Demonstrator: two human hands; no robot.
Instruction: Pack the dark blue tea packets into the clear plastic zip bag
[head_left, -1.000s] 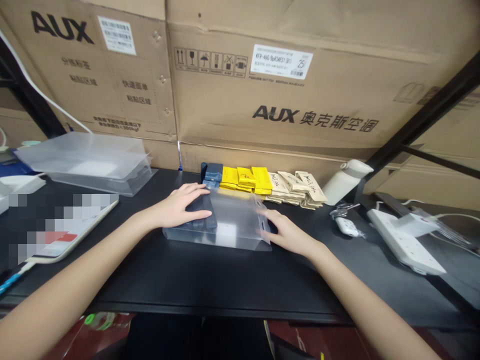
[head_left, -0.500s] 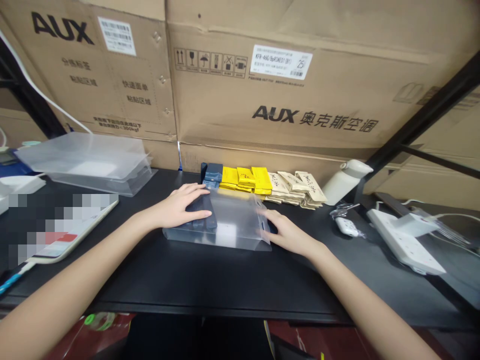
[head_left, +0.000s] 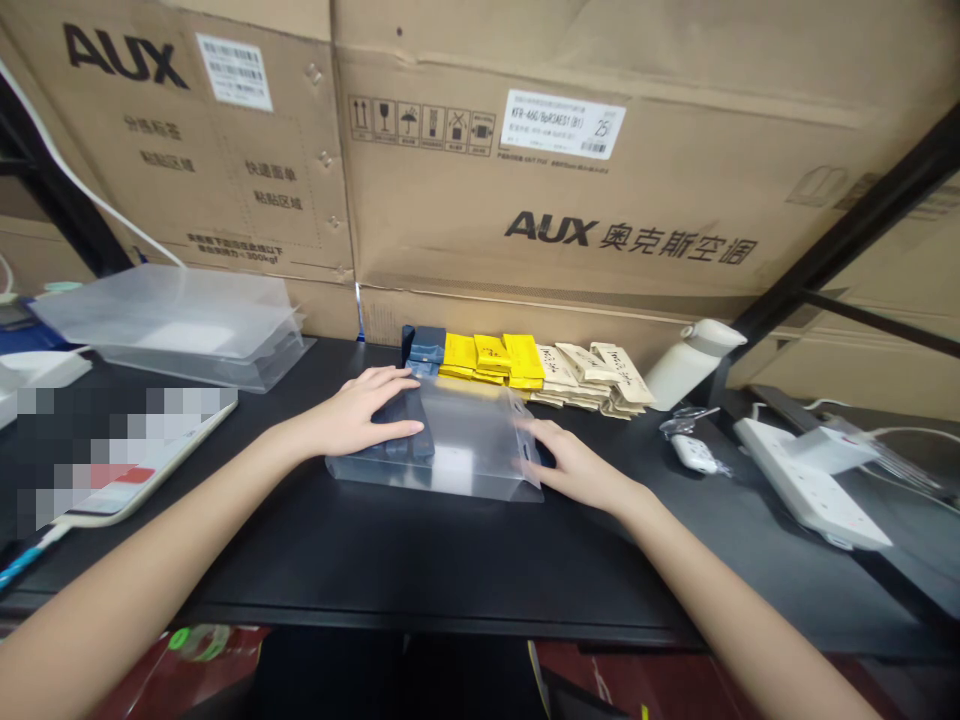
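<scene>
A clear plastic box [head_left: 465, 450] lies flat on the black table [head_left: 420, 560], with dark blue packets [head_left: 409, 425] inside its left part. My left hand [head_left: 360, 412] rests flat on the box's left end, fingers stretched out over the blue packets. My right hand [head_left: 574, 462] lies at the box's right end, fingers extended against its flap. Behind the box stand rows of blue packets [head_left: 426, 347], yellow packets [head_left: 491, 358] and beige packets [head_left: 596, 375].
Large AUX cardboard boxes [head_left: 570, 170] wall off the back. A stack of clear plastic boxes [head_left: 176, 320] sits at back left, a tablet [head_left: 112, 450] at left. A white bottle [head_left: 690, 360], keys [head_left: 694, 445] and a white power strip [head_left: 814, 480] lie at right.
</scene>
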